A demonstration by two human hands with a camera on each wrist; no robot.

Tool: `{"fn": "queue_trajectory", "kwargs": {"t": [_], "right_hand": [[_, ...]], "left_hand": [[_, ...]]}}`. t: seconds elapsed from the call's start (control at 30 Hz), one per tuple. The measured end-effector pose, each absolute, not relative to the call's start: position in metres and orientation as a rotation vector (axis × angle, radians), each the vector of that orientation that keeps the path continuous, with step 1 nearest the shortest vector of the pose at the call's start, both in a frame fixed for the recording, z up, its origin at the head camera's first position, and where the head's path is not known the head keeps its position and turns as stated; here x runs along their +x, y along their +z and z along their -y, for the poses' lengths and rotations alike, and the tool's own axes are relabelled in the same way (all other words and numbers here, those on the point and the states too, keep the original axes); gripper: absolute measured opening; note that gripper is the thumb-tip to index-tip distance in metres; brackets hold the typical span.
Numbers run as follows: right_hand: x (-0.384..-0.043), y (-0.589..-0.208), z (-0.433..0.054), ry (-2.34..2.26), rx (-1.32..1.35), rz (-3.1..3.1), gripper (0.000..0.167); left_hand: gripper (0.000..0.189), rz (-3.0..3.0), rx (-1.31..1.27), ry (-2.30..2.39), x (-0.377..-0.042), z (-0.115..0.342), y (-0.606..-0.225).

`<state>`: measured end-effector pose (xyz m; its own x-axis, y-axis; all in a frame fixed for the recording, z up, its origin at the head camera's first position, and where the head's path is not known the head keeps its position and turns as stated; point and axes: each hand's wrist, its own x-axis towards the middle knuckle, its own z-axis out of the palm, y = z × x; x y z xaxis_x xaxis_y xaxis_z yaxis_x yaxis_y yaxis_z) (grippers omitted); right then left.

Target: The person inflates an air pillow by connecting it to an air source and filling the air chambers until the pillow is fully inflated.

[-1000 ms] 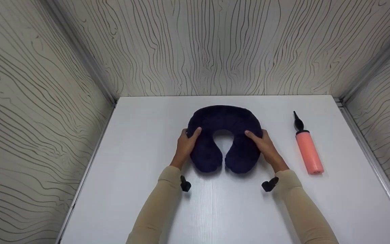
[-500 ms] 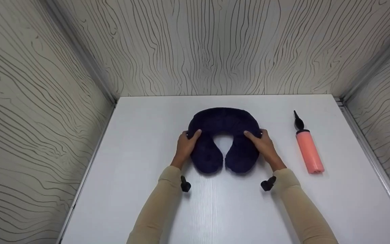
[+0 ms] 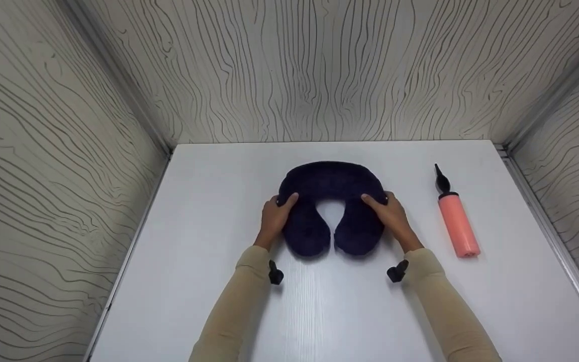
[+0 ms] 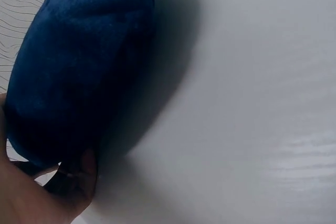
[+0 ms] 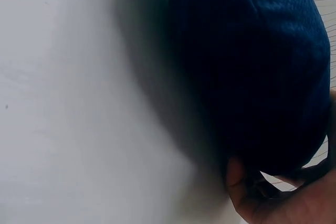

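Note:
A dark blue U-shaped neck pillow is at the middle of the white table, its two ends toward the person. My left hand grips its left side, thumb on top and fingers curled beneath the outer edge. On the opposite side my right hand holds it the same way. In the left wrist view the pillow's plush end bulges above the fingers, over a shadow on the table. The right wrist view has the other end with fingertips tucked under it. The pillow's underside is hidden.
A pink hand pump with a black nozzle lies on the table to the right of my right hand. Wood-grain patterned walls close off the back and both sides. Small black wrist cameras sit at the cuffs.
The pillow's far curve has tipped slightly down and toward the person. Both hands keep their hold, with the right one shifted a little inward. The pump has stayed put.

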<state>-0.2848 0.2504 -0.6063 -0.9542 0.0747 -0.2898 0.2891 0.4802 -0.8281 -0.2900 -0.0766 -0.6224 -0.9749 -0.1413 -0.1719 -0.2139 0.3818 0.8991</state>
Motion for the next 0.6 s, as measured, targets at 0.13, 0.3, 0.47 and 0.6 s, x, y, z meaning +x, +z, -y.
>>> {"fn": "queue_trajectory", "kwargs": {"t": [0.13, 0.3, 0.47, 0.6], "right_hand": [[-0.2856, -0.6076, -0.2510, -1.455, 0.319, -2.517, 0.113], [-0.2862, -0.6065, -0.2513, -1.429, 0.318, -2.520, 0.113], [-0.2863, -0.6045, -0.2522, -1.408, 0.314, -2.525, 0.113], [-0.2877, -0.6037, -0.2540, -1.414, 0.299, -2.546, 0.108]], "left_hand": [[0.091, -2.551, -0.341, 1.670, -0.2892, 0.0751, -0.6203], [0.092, -2.560, -0.349, 1.648, -0.2893, 0.0735, -0.6193], [0.092, -2.570, -0.340, 1.620, -0.2898, 0.0747, -0.6198], [0.088, -2.587, -0.339, 1.603, -0.2930, 0.0784, -0.6188]]}}
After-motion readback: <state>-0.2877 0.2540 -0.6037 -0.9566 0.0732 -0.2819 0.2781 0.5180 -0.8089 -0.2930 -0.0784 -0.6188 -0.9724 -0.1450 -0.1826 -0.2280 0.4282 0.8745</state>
